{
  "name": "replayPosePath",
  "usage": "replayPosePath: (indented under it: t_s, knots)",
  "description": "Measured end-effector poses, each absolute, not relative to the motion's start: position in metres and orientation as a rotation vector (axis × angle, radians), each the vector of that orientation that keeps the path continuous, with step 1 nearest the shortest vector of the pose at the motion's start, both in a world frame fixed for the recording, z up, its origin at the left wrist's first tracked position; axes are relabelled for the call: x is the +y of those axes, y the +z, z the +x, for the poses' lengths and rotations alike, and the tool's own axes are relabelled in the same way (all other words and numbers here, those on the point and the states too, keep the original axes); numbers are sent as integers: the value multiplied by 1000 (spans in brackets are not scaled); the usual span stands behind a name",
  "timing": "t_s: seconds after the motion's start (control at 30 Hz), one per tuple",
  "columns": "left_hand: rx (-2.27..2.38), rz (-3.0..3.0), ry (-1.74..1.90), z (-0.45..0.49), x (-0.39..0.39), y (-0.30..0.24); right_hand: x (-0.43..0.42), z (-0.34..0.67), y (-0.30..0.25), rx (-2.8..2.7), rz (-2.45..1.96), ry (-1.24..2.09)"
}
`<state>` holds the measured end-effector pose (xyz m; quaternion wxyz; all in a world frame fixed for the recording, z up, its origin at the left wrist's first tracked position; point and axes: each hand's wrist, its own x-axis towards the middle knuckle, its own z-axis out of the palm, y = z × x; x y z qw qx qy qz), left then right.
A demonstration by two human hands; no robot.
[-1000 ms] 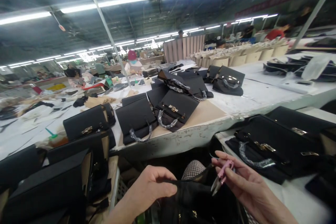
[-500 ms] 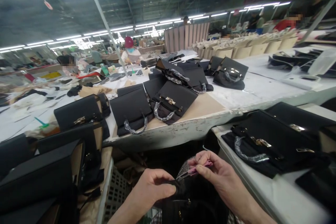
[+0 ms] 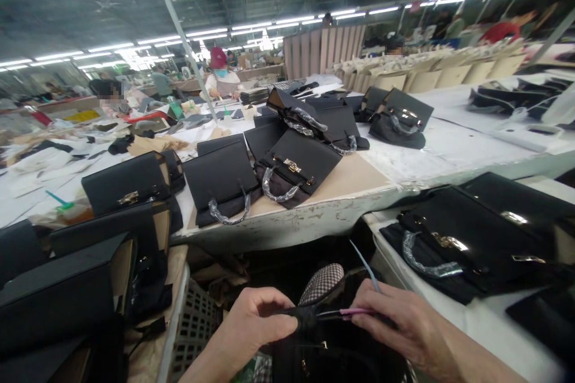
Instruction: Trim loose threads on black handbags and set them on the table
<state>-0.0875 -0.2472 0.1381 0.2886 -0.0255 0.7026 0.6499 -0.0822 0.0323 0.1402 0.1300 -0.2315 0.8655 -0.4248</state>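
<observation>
A black handbag (image 3: pixel 332 353) rests on my lap at the bottom of the head view. My left hand (image 3: pixel 256 326) is closed, pinching a black edge of the bag at its top. My right hand (image 3: pixel 399 326) is closed on small pink-handled snips (image 3: pixel 344 313), whose thin blades lie level and point left at the pinched edge, right by my left fingertips. A thin pale thread (image 3: pixel 366 263) rises from behind my right hand.
A white worktable (image 3: pixel 404 167) ahead carries several black handbags (image 3: pixel 296 170) with wrapped handles. More bags lie on a table at the right (image 3: pixel 467 239) and stand at the left (image 3: pixel 67 293). A plastic crate (image 3: pixel 193 326) sits below. Other workers sit far back.
My right hand lowered and turned the pink snips from upright to level, bringing the blades left to the bag edge. My left hand kept its pinch. The view shifted slightly.
</observation>
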Motion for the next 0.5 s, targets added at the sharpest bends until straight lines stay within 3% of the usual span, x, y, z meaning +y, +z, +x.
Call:
replayPosePath:
  t_s: [0.13,0.23,0.5]
  knots:
    - [1875,-80,1732,-88,-248,138,41,-88,155,2270,-284,-1397]
    - [1904,-68,1712,-88,-247,141,53,-96,157,2126,-293,-1455]
    - [1902,-37,1727,-89,-245,137,93,-109,146,2704,-412,-1032]
